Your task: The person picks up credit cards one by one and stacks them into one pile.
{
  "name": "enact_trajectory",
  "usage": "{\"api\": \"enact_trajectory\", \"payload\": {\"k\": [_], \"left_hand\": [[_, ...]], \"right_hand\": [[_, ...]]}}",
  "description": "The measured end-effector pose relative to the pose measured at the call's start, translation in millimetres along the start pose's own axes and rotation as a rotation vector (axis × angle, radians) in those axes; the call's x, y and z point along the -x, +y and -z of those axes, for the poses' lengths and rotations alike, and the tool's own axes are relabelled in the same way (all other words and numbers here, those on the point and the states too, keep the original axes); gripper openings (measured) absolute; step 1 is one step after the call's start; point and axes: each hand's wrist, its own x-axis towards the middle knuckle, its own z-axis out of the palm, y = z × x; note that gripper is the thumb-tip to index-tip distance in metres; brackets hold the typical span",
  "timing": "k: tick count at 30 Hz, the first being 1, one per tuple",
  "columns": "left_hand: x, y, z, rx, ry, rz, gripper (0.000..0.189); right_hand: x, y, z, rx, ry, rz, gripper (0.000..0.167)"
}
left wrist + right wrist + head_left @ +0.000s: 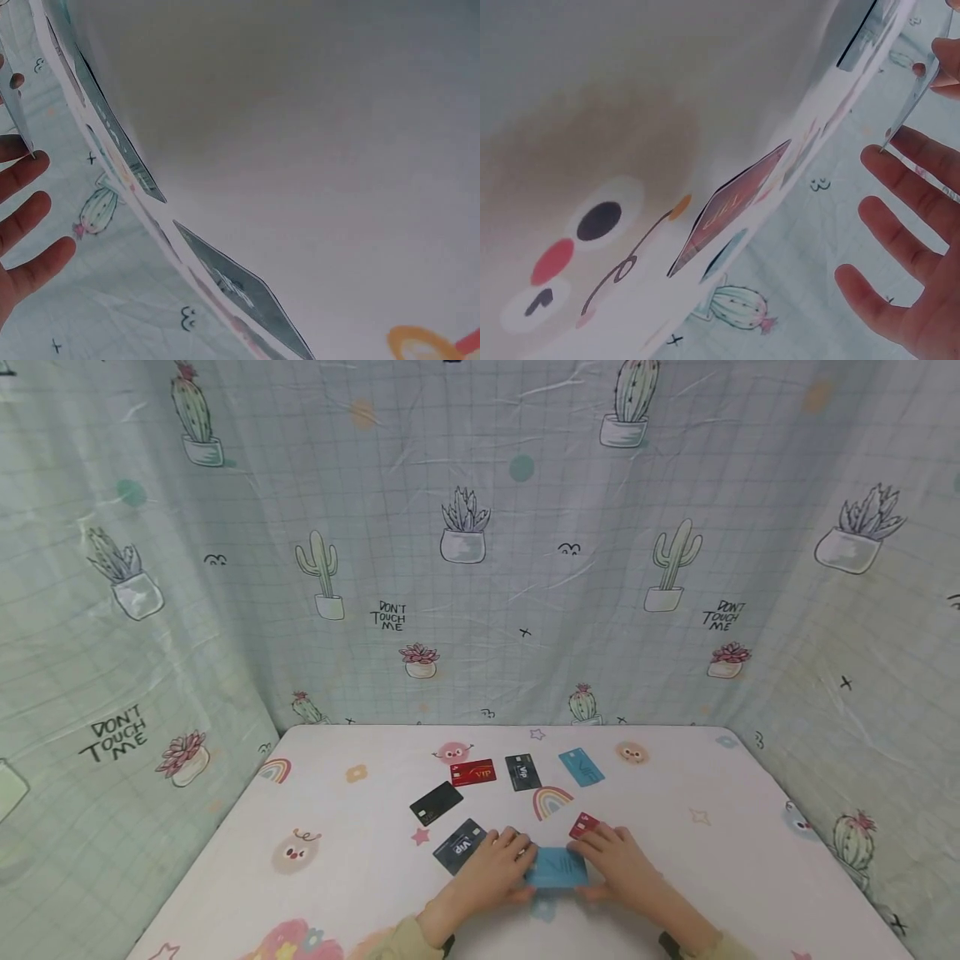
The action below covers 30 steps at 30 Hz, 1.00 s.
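Note:
A light blue VIP card (557,868) is held up by its two ends between both hands, low at the middle of the head view. My left hand (491,868) pinches its left end, and my right hand (621,870) pinches the right one. In the right wrist view the card (915,105) appears nearly edge-on between thumb and fingers, with the other fingers spread. Beside the left hand lies a dark grey Vip card (460,845), partly covered by that hand. A small red card (582,824) lies just beyond the right fingers, which hide part of it.
Farther back on the white patterned table (337,810) lie a black card (437,803), a red VIP card (473,772), another dark Vip card (522,772) and a second blue card (582,767). A cactus-print curtain (525,593) surrounds the table's back and sides.

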Motion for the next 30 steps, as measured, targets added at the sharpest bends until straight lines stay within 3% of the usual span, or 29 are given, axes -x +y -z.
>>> {"api": "enact_trajectory", "payload": {"k": [11, 16, 21, 26, 30], "left_hand": [[-5.2, -7.4, 0.5, -0.002, 0.053, 0.016, 0.051], [-8.1, -10.4, 0.2, -0.007, 0.081, 0.017, 0.051], [-11.4, -12.1, -1.0, 0.017, 0.066, 0.023, 0.051], [-11.9, -14.4, -1.4, 0.018, 0.053, 0.041, 0.052], [-12.4, -17.7, -2.5, 0.009, 0.08, 0.041, 0.052]], "right_hand": [[-8.9, 4, -1, -0.013, -0.046, -0.038, 0.057], [-11.0, 7, -1, -0.011, -0.012, -0.021, 0.057], [-11.9, 11, -1, 0.003, 0.021, -0.012, 0.056], [-14.0, 11, -1, -0.01, 0.025, -0.006, 0.054], [-16.8, 12, -2, -0.016, 0.016, -0.02, 0.053]]}}
